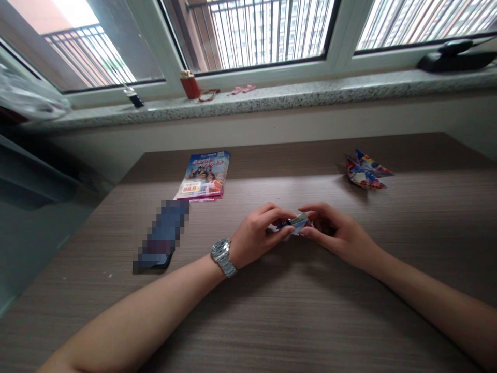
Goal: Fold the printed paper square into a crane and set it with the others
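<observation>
in the head view, a small folded paper (300,223) is held over the middle of the desk (272,321), well in from the far edge. it is pinched at its left end by the left hand (254,233), whose thumb and fingers are closed on it; a metal watch (224,257) is worn on that wrist. by the right hand (344,235), loosely curved with thumb and forefinger parted, the paper's right end is touched; whether it is gripped there cannot be told. near the far edge, toward the far left corner, a stack of printed leaflets (204,176) is laid, and a pixelated dark phone (165,235) is placed nearer the left edge. toward the far right corner, a folded paper figure (365,171) is set. on the window sill (330,96), a small red container (189,87) is stood left of centre, its contents hidden; a small dark bottle (134,97) is seen further left, tilted, its contents also unclear.
</observation>
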A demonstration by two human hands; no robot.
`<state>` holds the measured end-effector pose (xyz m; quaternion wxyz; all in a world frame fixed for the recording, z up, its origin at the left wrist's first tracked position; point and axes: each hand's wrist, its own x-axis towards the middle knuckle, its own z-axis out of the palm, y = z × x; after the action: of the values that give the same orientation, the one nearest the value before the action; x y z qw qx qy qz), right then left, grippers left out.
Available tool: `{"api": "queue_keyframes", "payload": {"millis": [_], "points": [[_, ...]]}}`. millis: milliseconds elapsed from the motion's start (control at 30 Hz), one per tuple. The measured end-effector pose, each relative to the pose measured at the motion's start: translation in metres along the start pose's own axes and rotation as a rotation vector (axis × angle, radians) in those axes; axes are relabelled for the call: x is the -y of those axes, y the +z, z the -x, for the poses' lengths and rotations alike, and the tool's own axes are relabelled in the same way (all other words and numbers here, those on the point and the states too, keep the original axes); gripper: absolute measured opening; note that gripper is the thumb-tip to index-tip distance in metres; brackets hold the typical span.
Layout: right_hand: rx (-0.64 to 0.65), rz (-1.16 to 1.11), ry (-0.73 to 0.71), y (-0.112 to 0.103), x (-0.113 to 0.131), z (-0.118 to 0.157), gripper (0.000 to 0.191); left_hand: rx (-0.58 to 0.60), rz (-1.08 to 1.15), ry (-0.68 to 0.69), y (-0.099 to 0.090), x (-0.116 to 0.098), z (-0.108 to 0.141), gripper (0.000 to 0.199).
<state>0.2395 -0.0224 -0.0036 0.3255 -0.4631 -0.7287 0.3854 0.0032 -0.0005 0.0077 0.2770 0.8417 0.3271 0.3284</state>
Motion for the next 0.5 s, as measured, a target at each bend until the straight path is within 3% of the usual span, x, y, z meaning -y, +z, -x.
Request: {"api": "queue_keyframes", "payload": {"millis": [300,500], "points": [[-0.076,-0.222,0.115,0.0013,0.0007,-0.0026,0.030,0.019,0.157,0.017,-0.0001,-0.0048,-0.0007,0.031],[-0.049,-0.274,0.170,-0.0014,-0.0002,-0.0046,0.036,-0.047,0.275,-0.044,0.0024,-0.0017,0.0002,0.024]]}}
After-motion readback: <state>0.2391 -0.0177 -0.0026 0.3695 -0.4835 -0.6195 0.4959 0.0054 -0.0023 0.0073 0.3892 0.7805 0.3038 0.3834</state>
